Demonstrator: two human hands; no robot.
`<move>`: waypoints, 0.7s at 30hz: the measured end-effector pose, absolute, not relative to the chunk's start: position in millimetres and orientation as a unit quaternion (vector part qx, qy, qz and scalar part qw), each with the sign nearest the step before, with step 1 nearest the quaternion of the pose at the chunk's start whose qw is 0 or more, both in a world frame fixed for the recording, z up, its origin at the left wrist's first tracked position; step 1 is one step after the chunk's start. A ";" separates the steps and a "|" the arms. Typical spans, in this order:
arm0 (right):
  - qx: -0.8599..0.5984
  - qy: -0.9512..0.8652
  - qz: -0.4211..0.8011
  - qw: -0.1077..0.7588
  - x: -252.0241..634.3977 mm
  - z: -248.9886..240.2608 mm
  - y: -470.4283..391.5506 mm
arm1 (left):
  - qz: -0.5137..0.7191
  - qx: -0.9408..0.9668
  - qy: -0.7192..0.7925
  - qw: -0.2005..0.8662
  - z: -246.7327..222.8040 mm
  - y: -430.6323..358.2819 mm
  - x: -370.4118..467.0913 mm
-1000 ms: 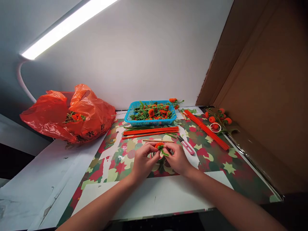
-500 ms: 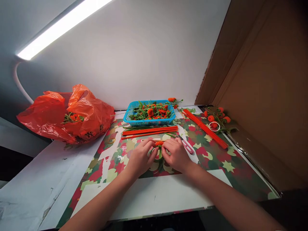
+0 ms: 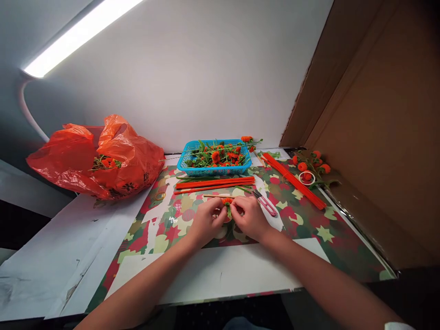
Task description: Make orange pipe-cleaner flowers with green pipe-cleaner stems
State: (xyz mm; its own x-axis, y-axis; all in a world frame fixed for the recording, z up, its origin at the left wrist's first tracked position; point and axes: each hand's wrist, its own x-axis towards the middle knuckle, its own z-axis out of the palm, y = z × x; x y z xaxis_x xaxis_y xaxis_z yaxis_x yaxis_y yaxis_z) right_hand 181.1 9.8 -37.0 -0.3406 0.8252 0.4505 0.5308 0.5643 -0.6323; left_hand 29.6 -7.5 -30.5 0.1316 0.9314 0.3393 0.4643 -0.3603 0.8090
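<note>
Between my fingertips is a small orange pipe-cleaner flower (image 3: pixel 227 201) with a green piece below its head. My left hand (image 3: pixel 208 219) pinches it from the left, thumb and forefinger closed at the green part. From the right, my right hand (image 3: pixel 250 217) pinches the same flower, its other fingers curled. Just beyond the hands lies a thin wooden stick (image 3: pixel 217 196). Pink-handled thread snips (image 3: pixel 265 204) rest right of my right hand. Farther back lie orange pipe cleaners (image 3: pixel 215 183) in a row, with some green ones beside them.
A blue basket (image 3: pixel 213 171) of orange flowers with green stems stands against the wall. At left sits a red plastic bag (image 3: pixel 134 156) with more flowers. A bundle of orange pipe cleaners (image 3: pixel 295 182), a white ring (image 3: pixel 306 178) and several flowers (image 3: pixel 302 167) lie right, near a cardboard panel (image 3: pixel 374 137).
My fingers have shifted slightly around the flower, both hands now pinching lower at its green part. The view has tilted a little; the other things stay in place.
</note>
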 end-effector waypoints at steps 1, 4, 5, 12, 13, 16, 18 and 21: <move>-0.419 -0.792 0.222 0.385 183.6 -35.3 11.6 | 0.439 0.670 0.501 0.328 -30.2 -5.7 28.0; -0.382 -0.802 0.270 0.371 195.2 -30.2 16.7 | 0.469 0.538 0.500 0.490 -29.1 1.3 18.9; -0.366 -0.823 0.253 0.355 199.3 -28.9 17.7 | 0.481 0.496 0.502 0.520 -28.6 3.6 15.1; -0.322 -0.917 0.150 0.180 214.9 -28.9 19.6 | 0.508 0.407 0.500 0.571 -28.1 10.4 1.4; -0.333 -0.915 0.144 0.176 216.5 -28.9 20.7 | 0.502 0.412 0.498 0.576 -29.2 10.3 1.6; -0.367 -0.903 0.134 0.180 221.9 -27.4 24.2 | 0.481 0.420 0.491 0.593 -33.8 10.0 2.4; -0.373 -0.898 0.141 0.187 223.9 -26.2 24.7 | 0.473 0.418 0.493 0.598 -36.9 10.4 2.4; -0.333 -0.909 0.173 0.183 221.8 -27.1 22.2 | 0.468 0.419 0.498 0.598 -39.2 11.2 1.8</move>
State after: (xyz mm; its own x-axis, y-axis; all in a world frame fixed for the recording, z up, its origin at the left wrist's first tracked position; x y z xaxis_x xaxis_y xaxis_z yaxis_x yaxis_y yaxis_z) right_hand 221.8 22.2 -27.1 -0.7112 0.6684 0.2178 0.5412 0.7183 -0.4372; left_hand 1.8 11.2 -39.2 0.0647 0.9770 -0.2030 -0.1427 0.2104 0.9672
